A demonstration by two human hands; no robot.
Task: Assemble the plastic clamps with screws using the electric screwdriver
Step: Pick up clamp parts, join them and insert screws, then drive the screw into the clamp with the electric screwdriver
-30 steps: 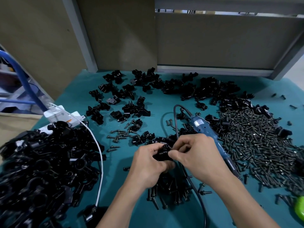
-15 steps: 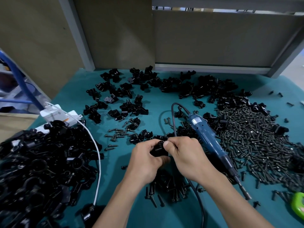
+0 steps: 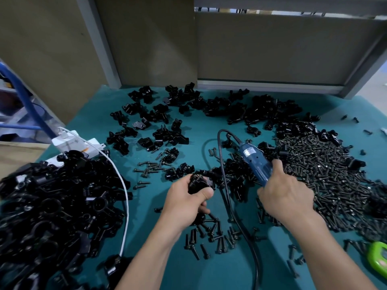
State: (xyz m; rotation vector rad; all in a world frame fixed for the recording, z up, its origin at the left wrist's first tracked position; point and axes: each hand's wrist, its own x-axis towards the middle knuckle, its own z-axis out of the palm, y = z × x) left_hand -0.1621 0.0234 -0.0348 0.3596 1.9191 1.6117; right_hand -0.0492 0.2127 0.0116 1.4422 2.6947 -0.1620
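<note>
**While the left grip clamps a plastic clamp, the right grip wraps the screwdriver**

Where the person's two forearms reach in over the table (image 3: 201, 130), the left grip (image 3: 188, 200) is curled tight round a black plastic clamp (image 3: 199, 183), thumb across its near side, holding it just above the teal surface. The right grip (image 3: 287, 193), well apart to the right, is closed round the lower body of the blue electric screwdriver (image 3: 254, 162). The tool's upper end slants up and away to the left; its tip is hidden behind the hand. A black cord (image 3: 236, 220) loops out of the tool's top and runs down between the two forearms toward the near edge.

Just below the hands lies a scatter of loose screws (image 3: 209, 233). To the right spreads a big screw pile (image 3: 326, 170), with a few black parts lying on it. Unassembled clamp pieces (image 3: 230, 105) are strewn along the back of the table. At the left sits a high heap of black clamps (image 3: 52, 206), with a white cable (image 3: 123, 185) curving along its right edge from a white power box (image 3: 71, 143). A green object (image 3: 379, 258) shows at the right edge.
</note>
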